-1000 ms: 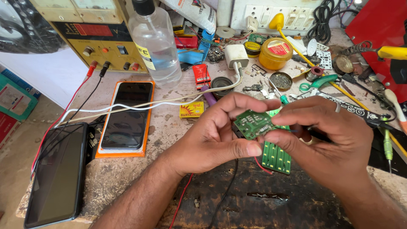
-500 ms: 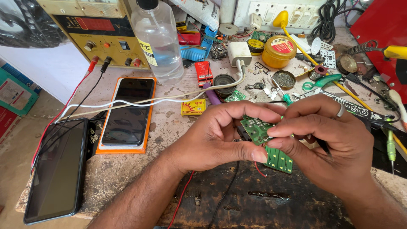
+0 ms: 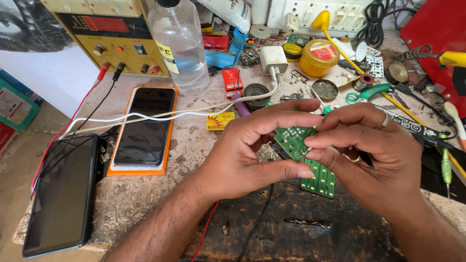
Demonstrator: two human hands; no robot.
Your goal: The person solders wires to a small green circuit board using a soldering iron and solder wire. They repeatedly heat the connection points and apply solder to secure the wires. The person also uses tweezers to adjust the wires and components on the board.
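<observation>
1. Left hand [image 3: 242,155] and right hand [image 3: 378,160]: fingers [image 3: 291,171] of both pinching small green circuit board [image 3: 293,140], just above tabletop [image 3: 194,140].
2. Second green board with rows of pale dots [image 3: 319,180] hangs beneath it.
3. Two phones: orange-cased [image 3: 144,127], black [image 3: 60,194].
4. Versus earlier: both hands sit lower in view.

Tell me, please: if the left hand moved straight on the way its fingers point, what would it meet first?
Most likely the right hand: the left hand points right across the small green circuit board both hold, though depth is unclear.
</observation>
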